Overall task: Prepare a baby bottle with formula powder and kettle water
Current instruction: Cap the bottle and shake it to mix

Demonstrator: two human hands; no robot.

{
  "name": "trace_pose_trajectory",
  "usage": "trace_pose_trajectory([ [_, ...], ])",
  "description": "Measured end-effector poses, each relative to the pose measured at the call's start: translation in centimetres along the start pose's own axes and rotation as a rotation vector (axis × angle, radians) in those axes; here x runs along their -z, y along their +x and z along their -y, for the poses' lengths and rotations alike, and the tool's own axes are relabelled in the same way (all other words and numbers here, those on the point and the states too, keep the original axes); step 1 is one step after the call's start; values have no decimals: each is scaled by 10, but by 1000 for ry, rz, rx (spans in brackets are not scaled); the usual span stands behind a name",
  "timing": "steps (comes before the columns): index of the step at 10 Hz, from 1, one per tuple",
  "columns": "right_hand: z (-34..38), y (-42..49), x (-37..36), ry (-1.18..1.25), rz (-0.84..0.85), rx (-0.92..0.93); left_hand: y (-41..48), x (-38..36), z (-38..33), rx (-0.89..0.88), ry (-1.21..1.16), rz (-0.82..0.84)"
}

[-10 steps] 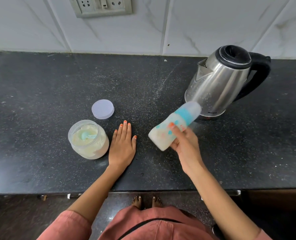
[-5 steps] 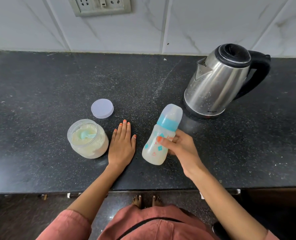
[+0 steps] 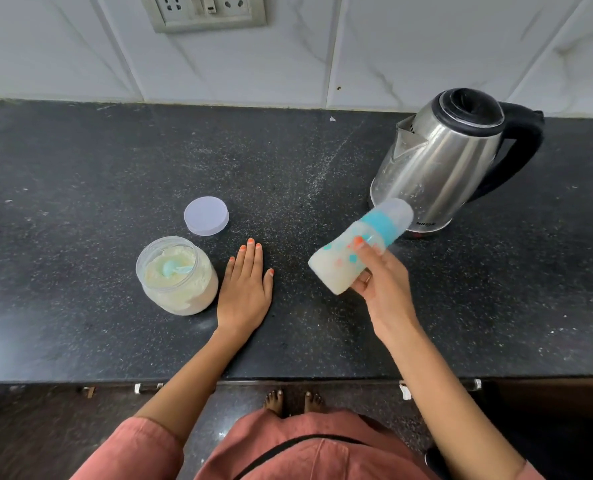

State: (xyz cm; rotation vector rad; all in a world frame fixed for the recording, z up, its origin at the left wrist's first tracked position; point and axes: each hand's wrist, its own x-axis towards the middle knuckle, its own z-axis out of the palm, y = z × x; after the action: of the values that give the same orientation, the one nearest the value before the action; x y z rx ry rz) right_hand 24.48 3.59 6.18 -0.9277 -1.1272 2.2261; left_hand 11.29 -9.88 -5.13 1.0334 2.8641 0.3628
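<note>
Here the right hand [image 3: 379, 285] grips the bottle [image 3: 353, 252] around its lower body, thumb on the front face and fingers curled behind it. The bottle is in the air above the surface [image 3: 80, 168] and steeply tilted. Its base is low and to the left, and its clear cap points up and right toward the kettle [image 3: 440, 164]. A teal collar sits under the cap. The bottle is blurred, so its printed marks cannot be read; a pale, milky fill seems to take up the lower part. The cap overlaps the foot of the kettle in this view, and I cannot tell whether they touch.

The left hand [image 3: 246, 289] lies flat on the surface, palm down, fingers straight and close together, holding nothing. It is just right of the jar [image 3: 177, 292]. The jar stands open, full of pale powder, with a teal scoop [image 3: 172, 268] lying in it. The lid [image 3: 206, 215] lies flat just behind the jar, apart from it. The kettle stands upright at the back right, its black top closed, handle to the right and spout to the left. A socket [image 3: 203, 10] is set in the tiled wall behind.
</note>
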Motion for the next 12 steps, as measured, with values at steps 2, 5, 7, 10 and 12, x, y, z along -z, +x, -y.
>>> trace_pose_trajectory([
  [2,-8,-13,0,-268,175,-34,0,0,1,1,6,6],
  [5,6,-2,0,-109,108,27,0,0,0,2,7,4],
  [7,8,-4,1,-180,145,23,0,1,-1,1,-1,-1],
  [10,-6,-16,-2,-320,212,74,1,0,-1,7,-1,8],
  [12,9,4,-3,38,-55,91,0,0,0,-3,2,1],
])
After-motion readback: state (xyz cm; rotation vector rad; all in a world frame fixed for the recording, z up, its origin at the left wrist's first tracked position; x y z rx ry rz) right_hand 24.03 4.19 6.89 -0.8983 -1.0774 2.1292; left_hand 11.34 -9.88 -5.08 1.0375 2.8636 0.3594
